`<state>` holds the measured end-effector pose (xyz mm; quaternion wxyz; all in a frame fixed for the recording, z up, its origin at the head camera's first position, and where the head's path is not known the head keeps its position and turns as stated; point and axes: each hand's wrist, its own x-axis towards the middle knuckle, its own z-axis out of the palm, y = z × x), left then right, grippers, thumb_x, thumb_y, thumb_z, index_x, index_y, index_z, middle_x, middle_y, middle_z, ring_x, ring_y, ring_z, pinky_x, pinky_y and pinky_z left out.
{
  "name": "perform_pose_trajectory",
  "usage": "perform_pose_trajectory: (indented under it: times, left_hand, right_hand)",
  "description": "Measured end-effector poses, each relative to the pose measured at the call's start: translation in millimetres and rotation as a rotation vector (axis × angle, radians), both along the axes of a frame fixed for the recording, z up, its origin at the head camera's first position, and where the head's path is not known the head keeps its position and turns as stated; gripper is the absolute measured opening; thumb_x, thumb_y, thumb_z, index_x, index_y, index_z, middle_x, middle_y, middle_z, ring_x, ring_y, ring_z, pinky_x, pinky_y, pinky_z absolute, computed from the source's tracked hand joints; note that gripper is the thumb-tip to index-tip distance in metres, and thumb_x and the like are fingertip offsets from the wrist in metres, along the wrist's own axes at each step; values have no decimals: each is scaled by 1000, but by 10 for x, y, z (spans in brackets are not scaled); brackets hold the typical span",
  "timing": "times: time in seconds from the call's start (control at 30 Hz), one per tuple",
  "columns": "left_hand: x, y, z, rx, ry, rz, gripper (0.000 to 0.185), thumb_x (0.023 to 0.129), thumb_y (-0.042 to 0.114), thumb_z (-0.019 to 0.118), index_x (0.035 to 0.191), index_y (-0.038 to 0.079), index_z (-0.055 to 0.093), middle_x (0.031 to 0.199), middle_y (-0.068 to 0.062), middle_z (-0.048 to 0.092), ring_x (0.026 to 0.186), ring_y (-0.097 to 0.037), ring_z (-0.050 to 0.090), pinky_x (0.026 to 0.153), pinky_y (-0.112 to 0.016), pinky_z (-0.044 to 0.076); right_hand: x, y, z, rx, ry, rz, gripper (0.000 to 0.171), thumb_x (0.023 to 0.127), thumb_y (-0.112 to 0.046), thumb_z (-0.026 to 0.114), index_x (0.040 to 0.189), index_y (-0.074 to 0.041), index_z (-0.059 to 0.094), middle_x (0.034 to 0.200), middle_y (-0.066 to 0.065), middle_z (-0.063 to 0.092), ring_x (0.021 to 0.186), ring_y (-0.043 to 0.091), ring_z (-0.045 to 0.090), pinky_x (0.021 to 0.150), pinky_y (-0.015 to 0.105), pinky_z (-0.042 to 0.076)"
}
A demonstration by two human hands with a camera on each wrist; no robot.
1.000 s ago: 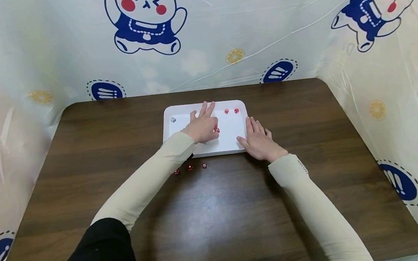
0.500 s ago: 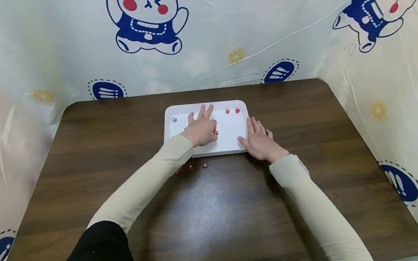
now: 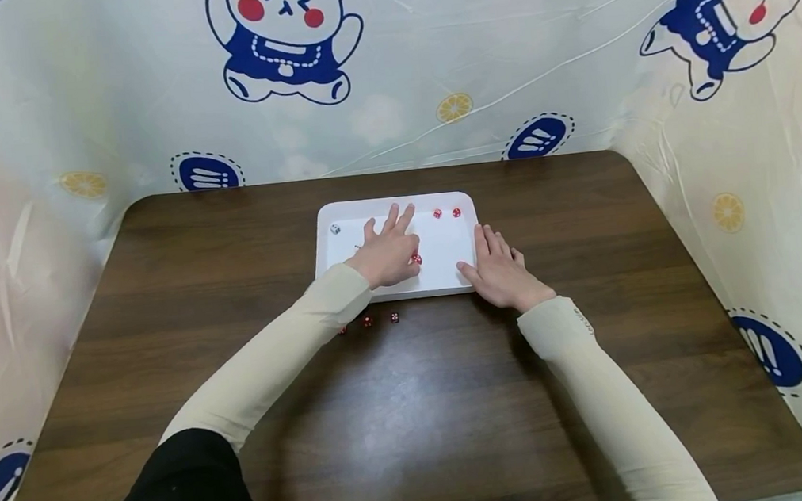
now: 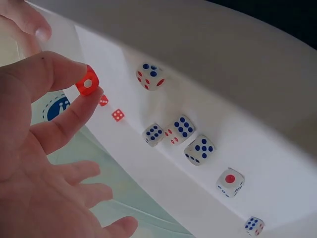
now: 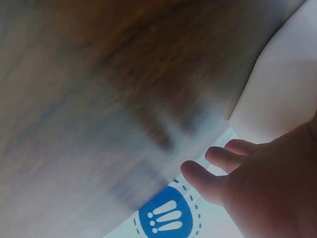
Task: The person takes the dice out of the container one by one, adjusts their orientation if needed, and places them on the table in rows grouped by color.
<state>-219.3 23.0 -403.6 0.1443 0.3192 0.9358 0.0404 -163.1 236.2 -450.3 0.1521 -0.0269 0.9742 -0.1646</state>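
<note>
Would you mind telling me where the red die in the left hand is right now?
The red die is pinched by the left hand over the white tray, near its middle, left of the right hand.

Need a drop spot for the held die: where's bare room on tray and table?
Free: tray floor between left hand and the two red dice at its far right; table nearer than the red dice row. Crowded: under the left hand, where white dice cluster; right hand flanks the tray's right edge.
</note>
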Motion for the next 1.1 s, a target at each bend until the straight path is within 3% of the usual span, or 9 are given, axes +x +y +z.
perform_pose_trajectory:
  times: [0.8, 1.1]
  left_hand:
    - [278, -82, 65, 68, 84, -70, 17, 90, 28, 61, 94, 13, 67, 163, -14, 11, 150, -39, 5, 108, -70, 18]
    - [383, -110, 72, 81, 70, -88, 14, 89, 26, 61, 93, 13, 67, 163, -13, 11, 150, -39, 5, 109, -71, 15]
  right_hand:
    - [6, 5, -5, 7, 17, 4, 86, 99, -56, 32, 154, -5, -10, 163, 19, -2, 149, 42, 3, 114, 65, 11]
    - [7, 0, 2, -3, 14, -6, 85, 99, -55, 33, 155, -5, -9, 163, 19, -3, 149, 40, 4, 114, 65, 13]
